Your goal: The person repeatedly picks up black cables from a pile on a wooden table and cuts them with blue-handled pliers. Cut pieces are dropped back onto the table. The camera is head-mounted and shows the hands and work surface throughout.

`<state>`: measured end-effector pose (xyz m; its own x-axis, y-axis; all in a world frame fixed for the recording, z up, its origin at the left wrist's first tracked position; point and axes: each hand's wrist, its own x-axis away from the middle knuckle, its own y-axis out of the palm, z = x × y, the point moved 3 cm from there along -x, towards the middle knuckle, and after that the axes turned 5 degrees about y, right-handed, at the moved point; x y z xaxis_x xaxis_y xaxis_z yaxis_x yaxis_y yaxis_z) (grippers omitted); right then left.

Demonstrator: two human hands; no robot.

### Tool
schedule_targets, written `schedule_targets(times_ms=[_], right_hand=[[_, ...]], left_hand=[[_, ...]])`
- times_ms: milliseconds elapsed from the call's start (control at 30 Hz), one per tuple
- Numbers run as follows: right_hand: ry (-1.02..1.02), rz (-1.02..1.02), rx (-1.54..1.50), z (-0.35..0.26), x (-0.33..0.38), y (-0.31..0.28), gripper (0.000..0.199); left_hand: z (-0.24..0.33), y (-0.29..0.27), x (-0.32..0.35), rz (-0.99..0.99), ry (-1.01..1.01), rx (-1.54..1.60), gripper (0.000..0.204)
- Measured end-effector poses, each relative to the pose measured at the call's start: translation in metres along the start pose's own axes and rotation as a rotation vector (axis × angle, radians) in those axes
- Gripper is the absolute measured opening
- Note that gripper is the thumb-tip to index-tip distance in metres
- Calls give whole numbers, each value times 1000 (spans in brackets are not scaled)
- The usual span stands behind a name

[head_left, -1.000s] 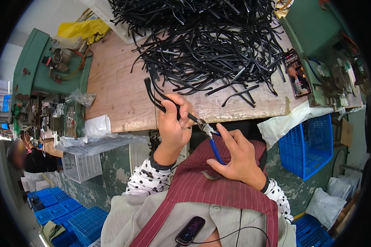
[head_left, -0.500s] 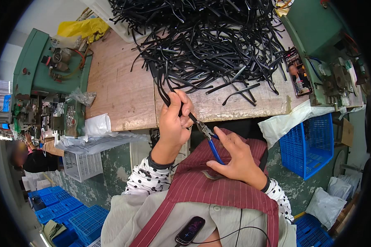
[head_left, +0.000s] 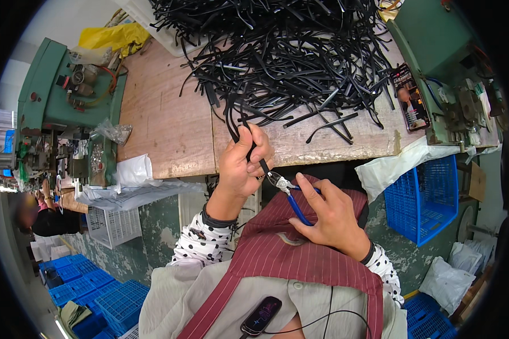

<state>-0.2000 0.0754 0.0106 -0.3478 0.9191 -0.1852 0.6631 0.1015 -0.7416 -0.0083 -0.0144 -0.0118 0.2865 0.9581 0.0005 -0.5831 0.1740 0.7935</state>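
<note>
Between the thumb and fingers of my left hand [head_left: 240,166] are several black eyeglass temples [head_left: 233,131], slim arms with curved ends pointing toward the pile. The near end of one temple pokes out below my fingers, toward my right hand [head_left: 336,223]. That hand is wrapped loosely round cutting pliers [head_left: 297,209] with blue handles and a silver head. The pliers' jaws are spread at the temple's end; whether they touch it I cannot tell. Just beyond my hands, a large tangled heap of black temples [head_left: 300,62] covers the back of the wooden table [head_left: 164,124].
Green machines [head_left: 68,85] flank the table at left and right. A phone [head_left: 411,101] leans by the right machine. White plastic sheeting [head_left: 387,169] hangs off the table edge above a blue crate [head_left: 421,198]. Another person [head_left: 54,217] is at far left.
The pliers' handles and jaws have spread wider apart. My left hand has shifted slightly, and the temples in it lie at a different angle.
</note>
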Motion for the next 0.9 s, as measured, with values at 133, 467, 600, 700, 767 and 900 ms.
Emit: schedule_targets(times_ms=[133, 467, 600, 700, 767, 900], right_hand=[[34, 58, 29, 3, 5, 13, 90], [78, 201, 78, 10, 7, 11, 95], [74, 212, 60, 10, 8, 11, 96], [81, 219, 56, 12, 7, 7, 96], [95, 215, 40, 14, 7, 5, 96], [104, 182, -30, 13, 2, 5, 95]], left_hand=[[-6, 3, 6, 196, 119, -34, 38], [15, -42, -42, 85, 534, -1959, 21], [26, -53, -68, -50, 643, -2174, 21], [30, -41, -66, 3, 709, -1995, 26], [32, -30, -53, 95, 588, -1597, 13], [20, -7, -27, 255, 101, -397, 27]])
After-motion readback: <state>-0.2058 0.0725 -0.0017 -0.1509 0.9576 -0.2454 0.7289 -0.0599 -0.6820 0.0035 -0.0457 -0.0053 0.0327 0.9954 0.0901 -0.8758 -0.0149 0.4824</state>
